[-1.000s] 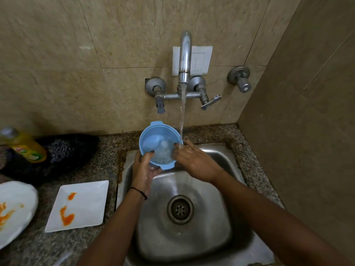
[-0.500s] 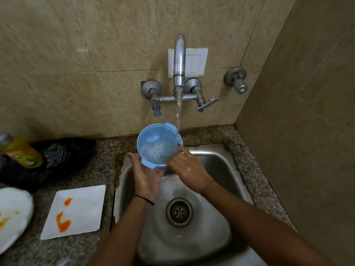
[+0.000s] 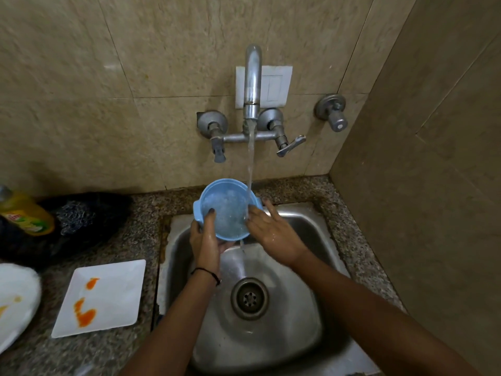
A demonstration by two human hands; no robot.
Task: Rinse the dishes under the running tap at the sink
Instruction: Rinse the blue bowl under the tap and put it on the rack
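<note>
Rinsing one blue bowl [image 3: 226,210], two hands, left [image 3: 207,240], right [image 3: 273,236]

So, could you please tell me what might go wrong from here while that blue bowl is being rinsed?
1. The blue bowl is wet and gripped mainly by the left hand; the right hand only rests at its rim, so it might slip into the sink.
2. The water stream hits the tilted bowl near its rim, so water could splash onto the counter.

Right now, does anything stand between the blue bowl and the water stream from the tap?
Nothing visible does. The water stream falls straight into the blue bowl, held by the left hand; the right hand touches its right rim.
</note>
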